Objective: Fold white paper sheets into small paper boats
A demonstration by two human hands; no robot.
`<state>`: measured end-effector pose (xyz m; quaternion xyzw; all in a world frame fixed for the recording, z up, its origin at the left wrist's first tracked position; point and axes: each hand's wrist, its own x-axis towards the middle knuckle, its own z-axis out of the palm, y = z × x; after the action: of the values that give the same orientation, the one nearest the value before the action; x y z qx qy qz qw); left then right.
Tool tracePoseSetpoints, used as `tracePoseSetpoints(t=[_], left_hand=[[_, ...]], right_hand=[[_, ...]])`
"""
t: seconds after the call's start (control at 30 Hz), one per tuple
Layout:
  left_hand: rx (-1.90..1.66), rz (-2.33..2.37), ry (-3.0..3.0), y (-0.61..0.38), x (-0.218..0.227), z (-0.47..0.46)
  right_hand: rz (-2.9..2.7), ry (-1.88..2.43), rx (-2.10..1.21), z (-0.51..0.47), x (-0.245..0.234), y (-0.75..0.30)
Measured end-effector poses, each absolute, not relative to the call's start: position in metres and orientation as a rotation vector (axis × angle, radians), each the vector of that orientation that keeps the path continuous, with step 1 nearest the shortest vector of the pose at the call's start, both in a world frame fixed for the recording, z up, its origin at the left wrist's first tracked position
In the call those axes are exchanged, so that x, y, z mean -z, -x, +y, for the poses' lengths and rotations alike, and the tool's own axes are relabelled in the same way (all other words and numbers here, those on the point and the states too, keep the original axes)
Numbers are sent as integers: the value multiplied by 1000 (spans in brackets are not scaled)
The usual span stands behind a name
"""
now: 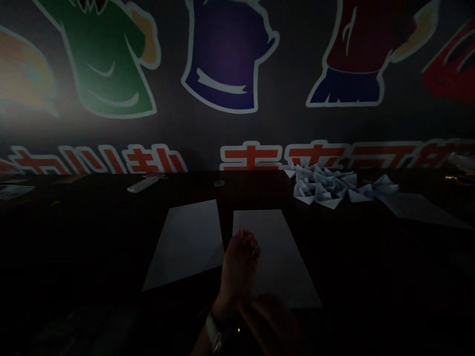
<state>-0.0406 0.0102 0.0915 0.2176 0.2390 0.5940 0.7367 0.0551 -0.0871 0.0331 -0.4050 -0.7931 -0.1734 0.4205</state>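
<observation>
My left hand (240, 269), with a light-banded watch (213, 332) on its wrist, is raised in front of the near-left part of a white sheet of paper (284, 257). Its fingers are curled in, and I see nothing in them. Low in the view, my right hand (272, 319) meets the base of the left palm or wrist; darkness and blur hide its finger pose. Left of my hands lies a second white sheet (187, 244), flat and slightly turned. Both sheets look blank in the dim light.
A pile of folded white paper pieces (322, 185) sits at the back right, beside more flat paper (423, 207). A pale long object (143, 184) and a small round item (219, 183) lie on the dark table near the wall (293, 123), which bears cartoon figures and red lettering.
</observation>
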Motion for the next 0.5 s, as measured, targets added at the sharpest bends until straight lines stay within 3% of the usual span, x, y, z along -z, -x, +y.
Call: tracePoseSetpoints(t=[0.17,0.27,0.5], left_hand=[[-1406,584,-352,43,-86,7],[-1540,719,-830,41,-83,0],[-1297,1136,-1922,47,-79,-2]], right_hand=[[-1847,903,531,-86,-11,-2],[-1955,824,613,-83,-3,0],[-1860,834,609,-88,-12,-7]])
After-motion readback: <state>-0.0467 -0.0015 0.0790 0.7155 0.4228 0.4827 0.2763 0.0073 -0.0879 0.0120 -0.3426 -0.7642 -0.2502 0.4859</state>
